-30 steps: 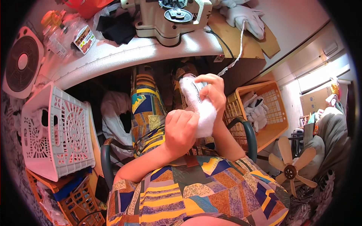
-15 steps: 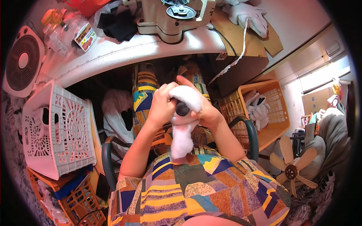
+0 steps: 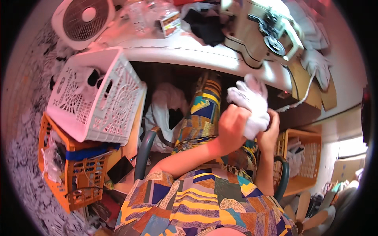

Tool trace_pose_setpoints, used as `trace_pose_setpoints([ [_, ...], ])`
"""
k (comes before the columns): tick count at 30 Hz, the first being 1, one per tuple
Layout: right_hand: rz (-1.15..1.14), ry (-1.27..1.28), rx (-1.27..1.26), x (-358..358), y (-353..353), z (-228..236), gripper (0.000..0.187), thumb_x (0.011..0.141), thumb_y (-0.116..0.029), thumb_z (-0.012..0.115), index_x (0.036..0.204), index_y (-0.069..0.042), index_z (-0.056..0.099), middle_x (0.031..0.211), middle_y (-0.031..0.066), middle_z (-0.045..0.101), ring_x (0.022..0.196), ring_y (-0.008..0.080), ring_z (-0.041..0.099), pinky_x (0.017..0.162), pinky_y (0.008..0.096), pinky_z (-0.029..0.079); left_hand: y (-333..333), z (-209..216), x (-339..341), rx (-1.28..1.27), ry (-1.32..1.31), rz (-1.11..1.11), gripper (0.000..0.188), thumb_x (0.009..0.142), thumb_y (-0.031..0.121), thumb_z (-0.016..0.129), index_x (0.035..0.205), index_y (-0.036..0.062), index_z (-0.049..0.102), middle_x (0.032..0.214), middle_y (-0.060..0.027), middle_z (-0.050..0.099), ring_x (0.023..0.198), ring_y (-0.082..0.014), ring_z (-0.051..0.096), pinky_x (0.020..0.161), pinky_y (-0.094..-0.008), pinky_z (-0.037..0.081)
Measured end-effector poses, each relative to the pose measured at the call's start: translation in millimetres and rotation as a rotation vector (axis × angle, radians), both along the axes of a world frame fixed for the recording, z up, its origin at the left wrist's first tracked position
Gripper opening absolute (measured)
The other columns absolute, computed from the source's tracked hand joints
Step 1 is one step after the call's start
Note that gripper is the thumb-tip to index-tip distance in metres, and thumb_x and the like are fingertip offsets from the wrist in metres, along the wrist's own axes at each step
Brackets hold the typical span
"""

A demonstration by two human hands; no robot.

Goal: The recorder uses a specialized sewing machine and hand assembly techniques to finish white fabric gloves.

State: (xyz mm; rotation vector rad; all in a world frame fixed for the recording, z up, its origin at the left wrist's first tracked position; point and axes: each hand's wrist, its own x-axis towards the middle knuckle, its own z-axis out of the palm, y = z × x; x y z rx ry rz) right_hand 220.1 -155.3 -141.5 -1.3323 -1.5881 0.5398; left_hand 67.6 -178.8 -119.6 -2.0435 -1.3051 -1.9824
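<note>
A white glove (image 3: 254, 103) is held up above my lap, its fingers pointing away from me and spread a little. My left hand (image 3: 232, 128) is closed on the glove's left side near the cuff. On the other side, my right hand (image 3: 271, 131) grips the cuff end, where a small dark patch shows beside the fingers. My fingertips are partly hidden by the fabric.
A cream sewing machine (image 3: 250, 33) stands on the white table (image 3: 173, 53), with more white gloves (image 3: 317, 67) to its right. At left, a white crate (image 3: 114, 102) rests on an orange crate (image 3: 84, 185). Another orange basket (image 3: 311, 161) at right holds white gloves.
The view has swung left, so the surroundings sit farther right. The glove has gone from a bunched shape with a dark opening to lying outspread, fingers showing; both hands still hold it.
</note>
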Motion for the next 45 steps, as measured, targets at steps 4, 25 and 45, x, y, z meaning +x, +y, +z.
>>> trace_pose_setpoints([
  [4,0.089,0.472,-0.202,0.3,3.1,15.9,0.014,0.084,0.0,0.057,0.098,-0.002,0.061,0.09,0.0006,0.063,0.083,0.0085,0.057,0.075,0.025,0.048,-16.6,-24.7,29.8,-0.015,-0.081,-0.202,0.039,0.066,0.004,0.069,0.097,0.0032,0.046,0.087,-0.0176,0.053,0.083,-0.0399,0.055,0.071,-0.047,0.046],
  [25,-0.16,-0.212,0.574,-22.4,0.1,54.4,0.044,0.068,-0.01,0.072,0.111,-0.004,0.063,0.063,0.0065,0.048,0.049,0.0209,0.049,0.044,0.0311,0.04,-6.9,19.2,9.0,0.027,0.385,-0.065,0.014,0.071,0.008,0.061,0.084,0.0042,0.062,0.078,-0.0061,0.063,0.081,-0.0222,0.063,0.082,-0.0351,0.044],
  [45,1.015,1.511,-0.453,13.2,-20.2,23.1,0.108,0.077,-0.03,0.081,0.155,-0.014,0.008,0.121,0.0113,0.057,0.112,0.0195,0.058,0.098,0.0327,0.045,18.4,28.1,10.2,-1.128,-0.269,-0.809,0.033,0.075,-0.007,0.053,0.105,-0.0017,0.064,0.098,-0.0075,0.069,0.09,-0.0155,0.066,0.081,-0.0291,0.053],
])
